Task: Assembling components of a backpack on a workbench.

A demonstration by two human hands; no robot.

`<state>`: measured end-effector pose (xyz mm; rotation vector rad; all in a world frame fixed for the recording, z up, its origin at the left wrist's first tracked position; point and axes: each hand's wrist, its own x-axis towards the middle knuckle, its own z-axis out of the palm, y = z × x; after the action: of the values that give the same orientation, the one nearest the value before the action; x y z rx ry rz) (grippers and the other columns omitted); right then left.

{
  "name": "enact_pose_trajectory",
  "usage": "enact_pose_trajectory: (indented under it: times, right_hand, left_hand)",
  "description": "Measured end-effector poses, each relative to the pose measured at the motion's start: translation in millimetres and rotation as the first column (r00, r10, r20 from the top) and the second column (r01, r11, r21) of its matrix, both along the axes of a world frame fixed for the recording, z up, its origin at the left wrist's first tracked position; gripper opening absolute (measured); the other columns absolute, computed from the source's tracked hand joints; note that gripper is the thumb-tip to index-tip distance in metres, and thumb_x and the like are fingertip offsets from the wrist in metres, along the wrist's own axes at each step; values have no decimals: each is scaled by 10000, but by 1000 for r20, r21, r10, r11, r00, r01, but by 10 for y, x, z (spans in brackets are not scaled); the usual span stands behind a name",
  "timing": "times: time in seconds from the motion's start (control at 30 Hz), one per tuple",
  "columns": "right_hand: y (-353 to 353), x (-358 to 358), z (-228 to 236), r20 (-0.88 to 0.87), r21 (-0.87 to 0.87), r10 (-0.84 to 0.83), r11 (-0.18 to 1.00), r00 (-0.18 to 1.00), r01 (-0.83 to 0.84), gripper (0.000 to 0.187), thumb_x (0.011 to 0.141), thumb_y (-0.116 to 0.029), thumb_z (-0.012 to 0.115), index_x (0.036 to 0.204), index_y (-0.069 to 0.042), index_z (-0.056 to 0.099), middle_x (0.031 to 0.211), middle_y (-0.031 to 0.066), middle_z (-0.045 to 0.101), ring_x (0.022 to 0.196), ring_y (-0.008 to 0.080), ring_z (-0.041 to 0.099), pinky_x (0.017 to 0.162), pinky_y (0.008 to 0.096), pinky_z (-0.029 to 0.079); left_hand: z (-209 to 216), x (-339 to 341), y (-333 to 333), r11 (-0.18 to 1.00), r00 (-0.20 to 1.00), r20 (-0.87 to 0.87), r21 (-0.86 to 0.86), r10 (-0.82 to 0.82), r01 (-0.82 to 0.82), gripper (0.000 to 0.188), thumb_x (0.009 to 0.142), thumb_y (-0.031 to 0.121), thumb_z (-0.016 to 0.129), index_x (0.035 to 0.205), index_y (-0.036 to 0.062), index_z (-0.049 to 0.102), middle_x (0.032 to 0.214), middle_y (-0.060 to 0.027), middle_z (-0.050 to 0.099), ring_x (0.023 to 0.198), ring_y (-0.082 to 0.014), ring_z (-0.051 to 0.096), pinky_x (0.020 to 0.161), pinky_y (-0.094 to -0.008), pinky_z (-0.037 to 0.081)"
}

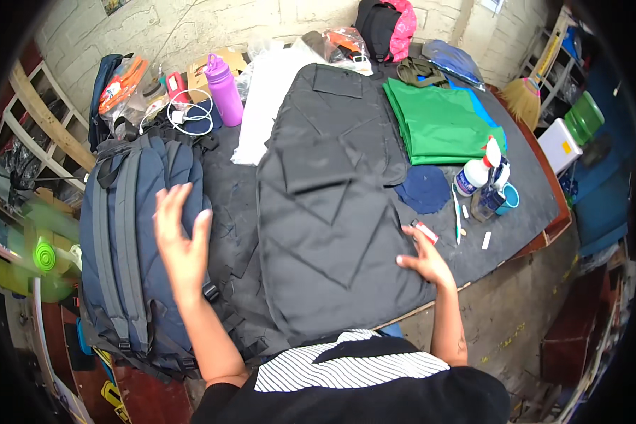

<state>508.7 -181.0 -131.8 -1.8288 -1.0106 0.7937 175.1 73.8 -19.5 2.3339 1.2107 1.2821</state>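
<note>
In front of me a black fabric panel lies flat, with V-shaped seams and a raised rectangular patch. A second black panel lies beyond it and is partly covered. My left hand is held up, fingers spread, by the right side of a navy backpack with grey straps. Nothing is in that hand. At the near panel's right edge is my right hand, thumb and fingers apart and holding nothing. Whether its fingertips touch the cloth, I cannot tell. A small red and white item lies just past those fingers.
Folded green fabric, a round navy cloth piece, a spray bottle, a teal cup and a toothbrush lie on the right. At the back are a purple bottle, a white cable and white plastic sheeting.
</note>
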Motion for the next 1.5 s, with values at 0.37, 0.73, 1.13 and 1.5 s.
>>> enact_pose_trajectory:
  times: [0.37,0.73,1.13,1.5]
  right_hand:
    - [773,-248,337,414,345,-200,937,888,50,324,782,-84,686,1084,-25,584,989,105,559,917,226,583,787,309,475]
    - [2126,-44,-805,848,-34,-13,996,530,79,690,913,-491,423,1477,-163,197,1545,92,119,1410,340,118,1084,612,105]
    - [2103,-39,-724,853,-33,-28,994,521,106,690,914,-484,424,1475,-149,201,1541,86,142,1408,336,134,1078,618,111]
    - [2116,-64,-728,847,-16,-41,995,530,102,673,913,-491,423,1467,-159,231,1538,86,152,1402,342,146,1073,623,127]
  left_hand:
    - [-1792,1985,27,948,803,-518,-52,-296,315,652,918,453,435,1461,145,248,1514,-161,194,1407,-361,119,1055,-670,68]
    - [-1417,2271,663,911,974,-200,372,-106,176,201,761,111,580,936,76,673,887,-72,626,935,-254,552,866,-425,349]
    - [-1312,2609,869,803,764,-645,441,-27,401,152,750,151,565,786,58,679,855,-77,614,952,-243,546,899,-419,355]
    - [-1227,2532,1132,898,757,-544,-422,-363,128,232,697,336,728,749,111,702,863,-118,680,996,-280,579,903,-442,345]
